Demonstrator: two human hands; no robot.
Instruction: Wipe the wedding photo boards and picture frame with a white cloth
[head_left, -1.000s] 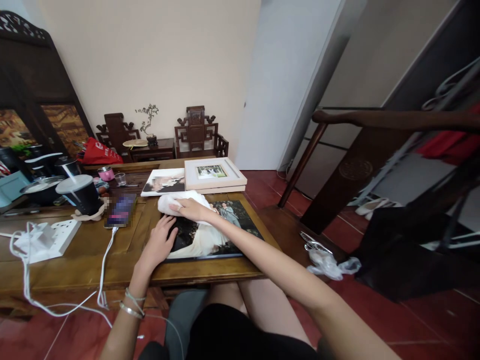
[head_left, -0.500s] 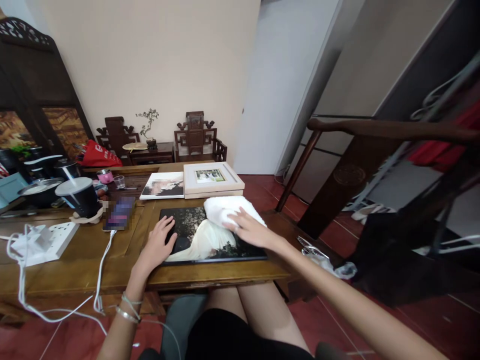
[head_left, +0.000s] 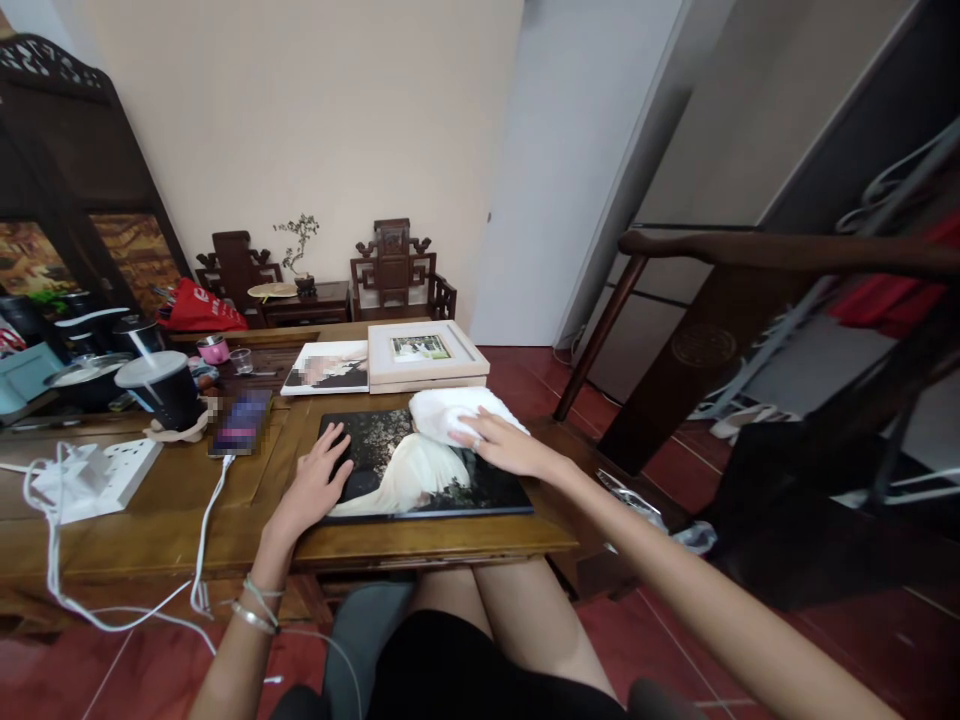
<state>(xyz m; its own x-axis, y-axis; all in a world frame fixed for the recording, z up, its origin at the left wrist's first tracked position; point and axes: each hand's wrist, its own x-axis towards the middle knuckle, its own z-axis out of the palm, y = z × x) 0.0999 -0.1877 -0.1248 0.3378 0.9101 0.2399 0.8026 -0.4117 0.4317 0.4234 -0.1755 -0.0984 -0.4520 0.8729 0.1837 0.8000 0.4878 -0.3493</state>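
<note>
A dark photo panel (head_left: 420,480) with a white dress pictured on it lies flat on the wooden table (head_left: 435,538) in front of me. My left hand (head_left: 321,477) rests on the panel's left edge, fingers spread. On the upper right part of the panel, my right hand (head_left: 501,443) grips a bunched white cloth (head_left: 442,412) and presses it against the surface. The cloth hides the panel's top right area.
Behind the panel lie a pale framed picture (head_left: 431,370) and a white-edged photo (head_left: 326,368). Leftward are a phone (head_left: 241,422), a lidded cup (head_left: 163,395) and a power strip (head_left: 120,475) with white cables. A wooden chair (head_left: 701,335) stands at the right.
My right hand and the white cloth stay at the panel's upper right, with only a very slight shift. My left hand keeps its place. The whole view has shifted a little.
</note>
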